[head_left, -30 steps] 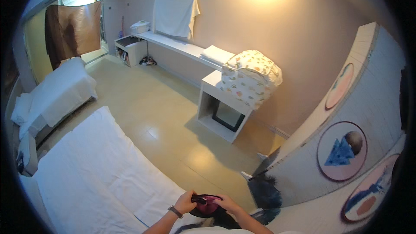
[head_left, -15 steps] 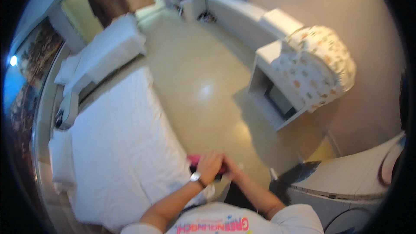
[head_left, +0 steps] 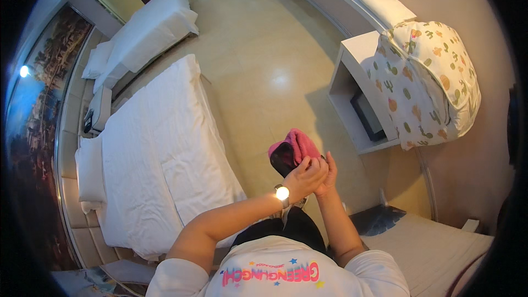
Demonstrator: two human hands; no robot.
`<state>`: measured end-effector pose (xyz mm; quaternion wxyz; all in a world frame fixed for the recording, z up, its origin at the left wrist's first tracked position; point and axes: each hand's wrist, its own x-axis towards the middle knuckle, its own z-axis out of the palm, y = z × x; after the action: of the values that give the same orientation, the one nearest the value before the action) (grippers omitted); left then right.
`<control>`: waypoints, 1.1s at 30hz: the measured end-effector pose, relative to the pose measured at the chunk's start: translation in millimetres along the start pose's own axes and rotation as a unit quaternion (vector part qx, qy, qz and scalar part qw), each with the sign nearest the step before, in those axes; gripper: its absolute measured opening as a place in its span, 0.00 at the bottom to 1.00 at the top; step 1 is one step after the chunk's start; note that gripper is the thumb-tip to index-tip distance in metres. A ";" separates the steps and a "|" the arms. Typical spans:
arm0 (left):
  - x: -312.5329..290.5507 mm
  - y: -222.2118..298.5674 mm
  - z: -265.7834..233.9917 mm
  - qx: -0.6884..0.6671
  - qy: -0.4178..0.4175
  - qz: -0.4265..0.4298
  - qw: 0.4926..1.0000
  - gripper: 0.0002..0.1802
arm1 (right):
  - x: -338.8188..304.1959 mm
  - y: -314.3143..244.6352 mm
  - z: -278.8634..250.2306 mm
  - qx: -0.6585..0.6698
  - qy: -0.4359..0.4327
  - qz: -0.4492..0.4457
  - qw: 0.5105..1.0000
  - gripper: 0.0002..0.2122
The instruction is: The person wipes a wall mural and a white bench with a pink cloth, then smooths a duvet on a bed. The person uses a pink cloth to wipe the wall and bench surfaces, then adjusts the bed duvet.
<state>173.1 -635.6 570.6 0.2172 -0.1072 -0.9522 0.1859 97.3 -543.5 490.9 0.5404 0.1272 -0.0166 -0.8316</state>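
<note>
We stand beside the bed (head_left: 165,148), both hands, left hand (head_left: 306,179) and right hand (head_left: 329,171), clasping a pink cloth (head_left: 292,151) (dark inside); next, we judge, comes a firmer regrip.

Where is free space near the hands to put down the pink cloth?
Free: the smooth white bed sheet at the left, and the beige tiled floor between bed and white shelf unit. Crowded: the shelf top, covered by a cactus-print quilt.
</note>
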 end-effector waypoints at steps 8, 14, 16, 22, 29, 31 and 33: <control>19.6 -19.9 22.8 -0.050 0.074 -0.007 0.996 0.18 | 19.4 -33.9 21.5 -0.053 0.043 -0.011 0.998 0.15; 62.2 -43.4 60.1 -0.126 0.152 0.070 0.978 0.21 | 41.1 -85.5 32.5 -0.086 0.028 -0.072 0.993 0.11; 78.4 -57.4 76.2 -0.144 0.164 0.104 0.970 0.21 | 52.8 -105.8 41.7 -0.103 0.023 -0.083 0.991 0.10; 115.9 -93.9 137.1 -0.299 0.149 0.157 0.929 0.23 | 86.9 -119.1 46.1 -0.098 0.170 -0.182 0.964 0.07; 122.0 -48.0 241.2 -0.557 -0.086 0.278 0.778 0.31 | 82.6 -141.8 -79.6 -0.009 0.392 -0.230 0.890 0.07; 128.1 -26.8 255.7 -0.577 -0.152 0.286 0.750 0.37 | 78.2 -151.9 -83.7 0.061 0.395 -0.272 0.875 0.12; 137.3 -6.7 261.7 -0.567 -0.225 0.249 0.752 0.35 | 68.4 -171.1 -86.5 0.115 0.386 -0.292 0.867 0.14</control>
<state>-67.6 -683.0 405.7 -0.1581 -0.3994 -0.8436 -0.3222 -62.2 -524.7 365.7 0.2177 0.4988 0.1355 -0.8279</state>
